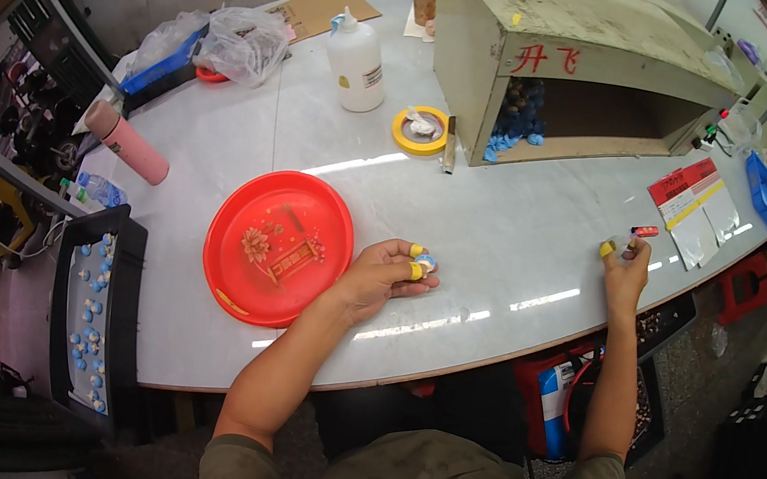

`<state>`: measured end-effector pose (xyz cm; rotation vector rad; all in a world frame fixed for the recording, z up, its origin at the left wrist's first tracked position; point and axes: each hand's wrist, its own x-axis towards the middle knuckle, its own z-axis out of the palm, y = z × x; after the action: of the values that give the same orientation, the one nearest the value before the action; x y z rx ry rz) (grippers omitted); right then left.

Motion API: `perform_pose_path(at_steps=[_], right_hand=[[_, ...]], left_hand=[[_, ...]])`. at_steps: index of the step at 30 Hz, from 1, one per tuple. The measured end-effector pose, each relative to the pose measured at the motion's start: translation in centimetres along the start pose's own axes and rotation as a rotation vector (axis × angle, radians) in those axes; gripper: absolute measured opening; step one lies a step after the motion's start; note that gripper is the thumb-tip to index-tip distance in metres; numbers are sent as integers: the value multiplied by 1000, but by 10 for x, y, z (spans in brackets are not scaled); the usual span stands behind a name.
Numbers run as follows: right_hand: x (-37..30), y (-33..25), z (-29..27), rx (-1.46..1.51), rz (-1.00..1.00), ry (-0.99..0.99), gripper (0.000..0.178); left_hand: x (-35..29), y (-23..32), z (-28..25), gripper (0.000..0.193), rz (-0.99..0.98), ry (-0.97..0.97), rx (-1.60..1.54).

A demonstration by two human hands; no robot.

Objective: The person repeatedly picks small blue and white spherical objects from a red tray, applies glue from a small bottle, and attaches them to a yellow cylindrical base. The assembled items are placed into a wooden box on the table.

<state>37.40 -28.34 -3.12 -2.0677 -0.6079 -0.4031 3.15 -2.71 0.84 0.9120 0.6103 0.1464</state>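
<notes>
My left hand [386,275] is just right of a round red plastic tray [227,279], palm turned partly up. Its thumb and fingers close on a small round blue-and-silver piece [425,264]. Yellow tape wraps some of its fingertips. Farther right, my right hand [628,272] is raised near the table's right end with its fingers drawn together, one of them taped yellow. Something small and pale shows between them, too small to name. A small red item [646,231] appears just beyond those fingers; whether they touch it I cannot tell.
A beige metal box [481,53] with an open front holds blue pieces [522,110]. Around the table are a white squeeze bottle [355,67], yellow tape roll [404,142], pink flask [128,144] and red-and-yellow papers [694,205]. A black crate [130,299] with blue pieces stands left.
</notes>
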Motion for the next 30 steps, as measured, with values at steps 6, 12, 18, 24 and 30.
perform_pose_path(at_steps=[6,12,18,24,30], right_hand=[[-18,-91,11,157,-384,58,19],[21,-148,117,168,-445,-426,30],[35,-137,172,-55,-560,-380,33],[23,-136,156,60,-370,-466,33],[-29,-195,109,873,222,-840,29]], left_hand=[[3,-5,-1,31,12,9,-23],[0,-2,0,33,6,9,-39],[2,-2,-1,32,13,17,-70],[0,-5,-3,31,102,80,-108],[4,-8,0,31,192,113,-133]])
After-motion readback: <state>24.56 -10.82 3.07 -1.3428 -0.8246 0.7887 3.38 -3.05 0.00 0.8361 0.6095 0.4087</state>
